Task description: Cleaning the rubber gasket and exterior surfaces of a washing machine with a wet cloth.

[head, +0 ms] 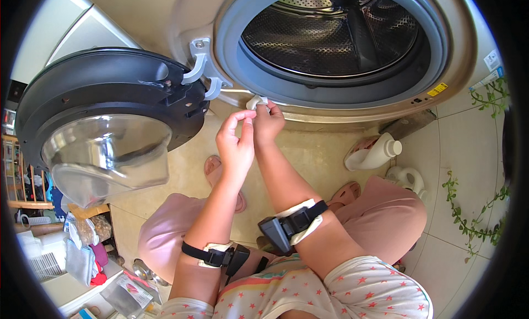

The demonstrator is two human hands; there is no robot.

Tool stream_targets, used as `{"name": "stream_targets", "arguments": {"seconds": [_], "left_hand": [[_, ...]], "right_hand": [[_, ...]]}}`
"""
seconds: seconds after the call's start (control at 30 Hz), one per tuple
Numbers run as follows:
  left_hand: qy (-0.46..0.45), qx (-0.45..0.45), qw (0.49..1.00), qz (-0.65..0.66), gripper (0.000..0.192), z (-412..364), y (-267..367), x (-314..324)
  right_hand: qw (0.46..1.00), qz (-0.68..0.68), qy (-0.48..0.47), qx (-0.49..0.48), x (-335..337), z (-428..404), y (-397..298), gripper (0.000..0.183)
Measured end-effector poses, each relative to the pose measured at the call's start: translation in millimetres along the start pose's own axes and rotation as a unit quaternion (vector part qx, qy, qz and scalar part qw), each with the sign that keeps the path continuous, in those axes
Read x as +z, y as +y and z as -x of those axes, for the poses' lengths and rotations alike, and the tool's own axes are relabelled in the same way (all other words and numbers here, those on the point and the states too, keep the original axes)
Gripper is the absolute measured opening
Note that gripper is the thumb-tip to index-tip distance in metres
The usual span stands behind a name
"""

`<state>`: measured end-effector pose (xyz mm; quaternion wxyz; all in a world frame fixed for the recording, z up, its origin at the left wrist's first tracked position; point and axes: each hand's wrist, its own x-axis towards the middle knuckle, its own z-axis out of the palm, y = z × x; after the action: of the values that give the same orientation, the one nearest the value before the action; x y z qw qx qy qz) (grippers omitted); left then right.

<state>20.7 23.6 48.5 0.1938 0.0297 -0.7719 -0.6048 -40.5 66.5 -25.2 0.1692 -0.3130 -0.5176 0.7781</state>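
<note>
A front-loading washing machine stands before me, its steel drum [330, 38] in view through the grey door seal [289, 85]. Its round door [111, 91] with a clear glass bowl [107, 153] is swung out to the left. My right hand [268, 120] pinches a small crumpled white tissue or cloth [257, 101] at the lower left edge of the door opening. Just left of it is my left hand [236, 139], thumb and forefinger curled close together near the right hand's fingers; whether they grip any of the white piece cannot be told.
White plastic bottles [372, 151] stand on the floor at the right, near trailing green plants [463, 220] by the tiled wall. At the lower left, a shelf [53, 294] carries bags and small household items. My knees flank my forearms.
</note>
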Motion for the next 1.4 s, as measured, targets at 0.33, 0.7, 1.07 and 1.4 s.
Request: {"name": "stream_targets", "arguments": {"seconds": [0.33,0.7,1.07,1.4], "left_hand": [[0.037,-0.026,0.997,0.061,0.012,-1.3,-6.5,-18.0],[-0.175,0.15,0.973,-0.011,0.028,55.5,51.1,28.9],[-0.211,-0.079,0.971,0.084,0.01,72.0,45.8,38.9],[-0.171,-0.069,0.966,0.183,0.011,68.4,62.8,26.5]], "right_hand": [[0.896,-0.087,-0.38,0.213,-98.0,0.2,-59.5,0.015],[0.934,-0.078,-0.309,0.162,-174.8,-1.4,-113.2,0.013],[0.94,-0.113,-0.269,0.179,-192.4,12.2,-143.7,0.012],[0.876,-0.061,-0.418,0.233,-200.1,29.4,-158.0,0.024]]}}
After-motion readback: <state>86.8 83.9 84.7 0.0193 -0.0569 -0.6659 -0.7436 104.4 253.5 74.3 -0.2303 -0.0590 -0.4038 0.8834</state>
